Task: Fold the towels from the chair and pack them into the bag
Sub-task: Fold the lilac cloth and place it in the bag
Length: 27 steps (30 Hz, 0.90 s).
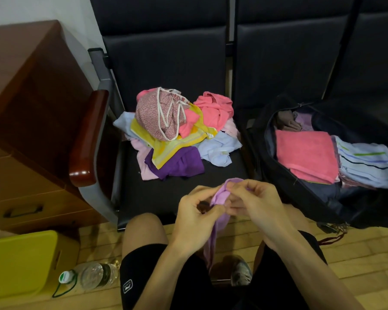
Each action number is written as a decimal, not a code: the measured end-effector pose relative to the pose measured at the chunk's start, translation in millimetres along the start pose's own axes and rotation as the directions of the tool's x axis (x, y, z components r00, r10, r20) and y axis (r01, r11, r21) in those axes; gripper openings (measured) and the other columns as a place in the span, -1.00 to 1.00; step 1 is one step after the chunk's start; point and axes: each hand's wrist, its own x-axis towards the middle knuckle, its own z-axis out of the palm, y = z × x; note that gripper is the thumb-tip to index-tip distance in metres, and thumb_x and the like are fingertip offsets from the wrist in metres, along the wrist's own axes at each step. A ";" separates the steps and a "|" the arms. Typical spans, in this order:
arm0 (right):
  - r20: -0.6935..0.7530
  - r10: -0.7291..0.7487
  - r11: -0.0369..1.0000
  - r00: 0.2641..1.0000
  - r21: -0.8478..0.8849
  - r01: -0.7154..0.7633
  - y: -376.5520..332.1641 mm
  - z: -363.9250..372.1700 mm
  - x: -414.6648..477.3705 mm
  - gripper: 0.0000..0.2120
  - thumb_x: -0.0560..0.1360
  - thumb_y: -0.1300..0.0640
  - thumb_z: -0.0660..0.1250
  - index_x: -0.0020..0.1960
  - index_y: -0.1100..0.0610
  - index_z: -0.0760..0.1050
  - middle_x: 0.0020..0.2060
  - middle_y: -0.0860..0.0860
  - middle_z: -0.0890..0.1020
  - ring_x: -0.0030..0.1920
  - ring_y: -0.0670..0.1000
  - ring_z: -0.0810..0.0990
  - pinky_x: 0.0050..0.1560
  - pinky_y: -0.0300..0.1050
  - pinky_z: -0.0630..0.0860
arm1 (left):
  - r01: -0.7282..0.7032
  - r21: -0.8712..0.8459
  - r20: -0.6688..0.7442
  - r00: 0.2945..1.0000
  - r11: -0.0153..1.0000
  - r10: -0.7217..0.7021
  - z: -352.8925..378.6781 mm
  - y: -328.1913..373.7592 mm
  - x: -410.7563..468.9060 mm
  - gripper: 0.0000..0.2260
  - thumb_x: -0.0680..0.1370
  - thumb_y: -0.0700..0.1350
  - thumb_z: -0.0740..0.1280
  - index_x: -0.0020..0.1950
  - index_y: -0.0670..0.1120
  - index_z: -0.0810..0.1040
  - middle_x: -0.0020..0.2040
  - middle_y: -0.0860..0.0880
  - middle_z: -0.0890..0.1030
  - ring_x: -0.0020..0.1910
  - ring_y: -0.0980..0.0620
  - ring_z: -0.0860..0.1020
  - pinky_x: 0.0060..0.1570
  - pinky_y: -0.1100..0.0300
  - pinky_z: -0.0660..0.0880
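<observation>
Fingers (241, 189) on both hands are curled in, and they pinch the top of a light purple towel (220, 195). The left hand (194, 212) and the right hand (255, 204) are very close together, just in front of the chair (166, 198). The light purple towel hangs down long and thin from the hands, between the person's knees. On the chair, toward the back of the seat, lies a messy pile of towels (177, 139) that are not folded. On top of the pile is a speckled pink towel (152, 115) with a white edge. Under it are a yellow towel (166, 148), a bright pink one, a dark purple towel (182, 162) and some light blue ones. Just to the right of the chair sits a black bag (300, 193), and it is wide open. Inside the bag are folded towels. A folded pink towel (307, 155) lies flat there, and a striped blue towel (365, 166) lies right beside it, touching it. To the left of the chair stands a brown wooden cabinet (31, 108). On the floor, left of the chair and nearer the person, are a yellow box (20, 262) and a clear water bottle (92, 276) with a green cap, lying on its side.
</observation>
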 end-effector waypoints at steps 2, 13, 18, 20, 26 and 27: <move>0.032 -0.022 0.998 0.999 -0.053 0.024 2.1 -2.2 4.0 -0.80 0.57 0.15 0.35 -0.18 0.15 0.67 -0.31 0.09 0.72 -0.25 0.00 0.72 -0.27 -0.19 0.62 | -0.006 0.027 0.009 1.000 1.000 0.006 -1.9 -4.2 4.4 -0.72 0.49 -0.28 0.41 0.08 0.05 0.71 -0.04 -0.08 0.65 -0.03 0.00 0.64 -0.03 0.20 0.55; -0.005 -0.037 0.975 0.999 -0.219 0.035 54.7 -58.5 41.7 -0.26 0.25 0.23 0.64 0.33 -0.02 0.40 0.14 -0.01 0.56 0.10 -0.10 0.58 -0.02 -0.24 0.55 | 0.052 0.121 0.171 0.983 0.991 -0.072 -13.3 8.9 43.6 -0.80 0.66 -0.15 0.22 0.05 -0.10 0.65 -0.12 0.00 0.70 -0.12 0.16 0.63 -0.11 0.31 0.52; 0.238 0.034 0.980 0.971 -0.201 0.015 39.3 -65.4 58.9 -0.19 0.33 0.18 0.60 0.48 -0.06 0.31 0.30 -0.13 0.51 0.33 -0.14 0.43 0.22 -0.23 0.42 | 0.014 0.095 0.335 0.941 0.995 -0.045 -23.6 29.8 52.4 -0.78 0.61 -0.08 0.21 0.02 0.03 0.67 -0.08 0.08 0.69 -0.01 0.16 0.61 0.05 0.28 0.50; 0.396 0.040 0.977 0.918 -0.209 0.048 31.1 -62.4 63.3 -0.49 0.41 0.27 0.52 0.31 0.02 0.51 0.18 -0.11 0.64 0.24 -0.14 0.56 0.21 -0.21 0.47 | -0.030 0.122 0.412 0.911 0.992 -0.023 -30.3 36.9 53.3 -0.78 0.62 -0.12 0.19 0.04 -0.05 0.64 -0.09 0.10 0.67 -0.02 0.17 0.59 0.05 0.30 0.48; 0.316 -0.165 0.975 0.934 -0.087 0.202 1.4 -58.4 67.4 -0.79 0.38 0.38 0.50 -0.20 0.21 0.48 -0.33 -0.01 0.57 -0.24 -0.07 0.55 -0.17 -0.22 0.49 | -0.026 0.201 0.314 0.949 0.979 -0.039 -63.9 39.4 54.5 -0.76 0.66 -0.10 0.21 0.04 -0.18 0.63 -0.10 -0.07 0.67 -0.08 0.12 0.57 -0.01 0.29 0.50; 0.278 -0.232 0.964 0.932 -0.064 0.258 -5.3 -60.2 64.5 -0.74 0.37 0.33 0.53 -0.22 0.25 0.42 -0.40 0.00 0.49 -0.32 -0.07 0.47 -0.27 -0.24 0.42 | 0.005 0.199 0.199 0.979 0.980 -0.045 -69.5 32.2 56.0 -0.75 0.65 -0.07 0.22 0.04 -0.17 0.64 -0.06 -0.19 0.66 -0.09 0.05 0.58 -0.04 0.26 0.54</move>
